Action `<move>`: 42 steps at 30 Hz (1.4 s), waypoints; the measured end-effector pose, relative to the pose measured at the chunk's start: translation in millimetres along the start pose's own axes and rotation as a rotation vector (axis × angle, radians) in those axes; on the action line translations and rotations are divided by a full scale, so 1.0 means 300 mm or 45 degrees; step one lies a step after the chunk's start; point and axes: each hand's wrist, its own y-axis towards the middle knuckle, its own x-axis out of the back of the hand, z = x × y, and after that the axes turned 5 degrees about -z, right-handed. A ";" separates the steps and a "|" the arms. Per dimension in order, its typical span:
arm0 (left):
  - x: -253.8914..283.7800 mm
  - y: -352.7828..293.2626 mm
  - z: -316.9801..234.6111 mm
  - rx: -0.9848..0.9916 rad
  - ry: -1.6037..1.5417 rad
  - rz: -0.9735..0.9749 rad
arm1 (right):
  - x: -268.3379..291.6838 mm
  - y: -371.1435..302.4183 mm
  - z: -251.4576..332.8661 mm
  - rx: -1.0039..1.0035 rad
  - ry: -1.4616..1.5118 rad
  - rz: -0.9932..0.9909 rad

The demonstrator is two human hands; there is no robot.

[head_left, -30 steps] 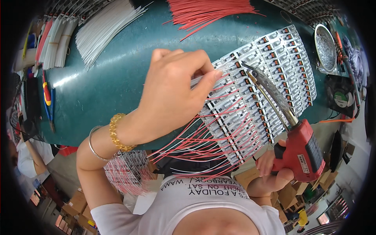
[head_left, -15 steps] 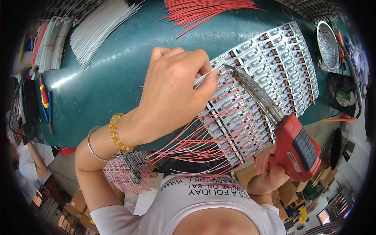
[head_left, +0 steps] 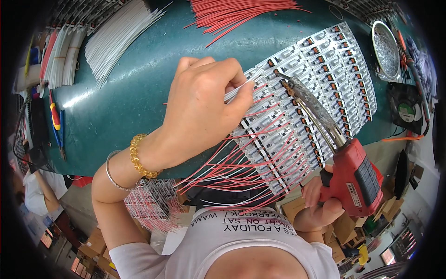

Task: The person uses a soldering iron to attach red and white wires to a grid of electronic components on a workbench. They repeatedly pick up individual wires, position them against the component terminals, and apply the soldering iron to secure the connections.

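My left hand [head_left: 204,104] is closed in a pinch on white wires [head_left: 237,91] at the upper left of a panel of small circuit boards [head_left: 297,93]. In my right hand [head_left: 319,201] is a red soldering gun [head_left: 355,179], its long metal barrel slanting up and left over the boards. The gun's dark tip [head_left: 278,73] hovers or rests just right of my left fingertips; whether it touches a board I cannot tell. Red wires [head_left: 251,136] and some white ones trail from the boards' left side toward the near table edge.
A bundle of white wires [head_left: 116,39] and a pile of red wires [head_left: 241,14] lie at the back. Pliers [head_left: 56,123] are at the left. A metal bowl [head_left: 385,50] and a small black fan [head_left: 408,109] stand at the right. More wired boards [head_left: 151,200] sit below the table edge.
The soldering gun's tip has shifted right and slightly up, away from my left fingertips. My left hand has moved slightly left, still pinching the white wires.
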 end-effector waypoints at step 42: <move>0.018 -0.027 -0.056 -0.259 0.066 -0.153 | 0.055 -0.034 -0.018 0.038 0.101 -0.002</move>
